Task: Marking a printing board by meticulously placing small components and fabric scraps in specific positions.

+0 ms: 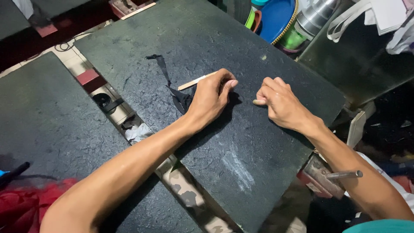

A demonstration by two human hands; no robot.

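Near the middle of the dark slate-like worktop point(241, 142), both hands rest low on the surface, and the work looks to be at an early or middle stage rather than finished. At about ten o'clock from the slab's centre, the left hand point(211, 97) is curled narrow around a thin pale wooden stick point(194, 82), whose free end points out toward nine o'clock; the fingers pinch it near the fingertips. Just under the heel of that hand, at its seven o'clock, lies a small piece of black fabric point(180, 100) with a narrow strip trailing up toward eleven o'clock; most of it is flat on the worktop and partly covered by the hand. At three o'clock from the left hand, well clear of the stick, the right hand point(278, 101) is closed into a loose fist with the thumb tip pressed to the slab; whether it grips anything small I cannot tell. A faint chalky white smear point(239, 166) shows at six o'clock on the slab. Judging from this, the fabric is laid out and the stick is in hand, but no visible marking, folding or cutting of the cloth appears done yet, so most of the handling seems left
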